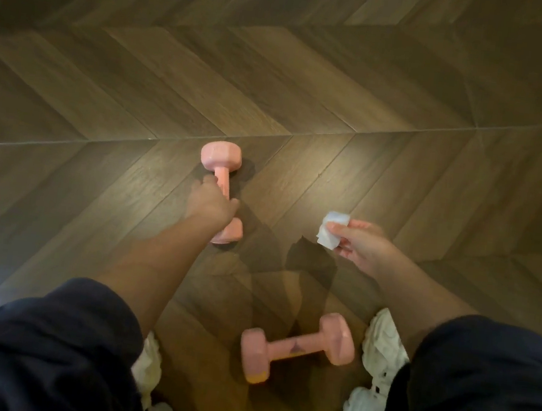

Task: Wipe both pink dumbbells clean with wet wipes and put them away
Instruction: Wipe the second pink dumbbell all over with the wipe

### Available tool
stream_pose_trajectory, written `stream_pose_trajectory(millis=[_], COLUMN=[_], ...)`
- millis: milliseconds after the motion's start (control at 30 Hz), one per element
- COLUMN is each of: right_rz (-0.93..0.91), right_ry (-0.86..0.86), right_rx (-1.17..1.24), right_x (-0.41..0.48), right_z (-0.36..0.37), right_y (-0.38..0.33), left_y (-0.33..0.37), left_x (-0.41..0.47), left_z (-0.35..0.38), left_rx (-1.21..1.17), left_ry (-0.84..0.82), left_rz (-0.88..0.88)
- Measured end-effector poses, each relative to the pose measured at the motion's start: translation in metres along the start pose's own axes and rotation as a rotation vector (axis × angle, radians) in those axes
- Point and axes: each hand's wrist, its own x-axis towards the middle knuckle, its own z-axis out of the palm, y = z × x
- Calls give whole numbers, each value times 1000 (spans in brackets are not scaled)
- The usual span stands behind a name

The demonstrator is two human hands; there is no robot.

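On wood floor (313, 74), left hand (210, 203) gripping far dumbbell (220, 160), right hand (363, 245) pinching wipe (332, 230).

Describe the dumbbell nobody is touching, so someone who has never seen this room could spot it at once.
On the chevron wood floor, look to the person's white shoes at the bottom of the view. The near pink dumbbell lies between them, close to the right one. Unlike the far pink dumbbell, whose handle the left hand grips, it lies crosswise and untouched.
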Motion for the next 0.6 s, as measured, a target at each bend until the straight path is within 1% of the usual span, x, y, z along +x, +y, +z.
stream_pose_trajectory(millis=[67,100,133,200,267,333,400,600], right_rz=[-16,-21,-25,-21,1,14,33,69], right_ry=[43,54,50,40,56,83,95,61], right_rx=[-105,-158,-209,-297,-357,-372,-367,-308], right_x=[-18,-26,-37,-55,-68,-72,-68,-50], right_z=[-11,-16,-20,-29,-38,-46,-55,-61], right_y=[5,8,12,23,36,49,61,74], left_y=[1,1,1,-3,-9,-16,-23,-34], left_x=[-33,-51,-69,-103,-132,-152,-161,-153], left_z=[6,11,18,37,62,89,113,152], left_rx=[65,101,155,283,365,421,450,463], left_ry=[30,9,-43,-231,-450,-606,-683,-823], left_rz=[142,219,280,357,374,380,406,400])
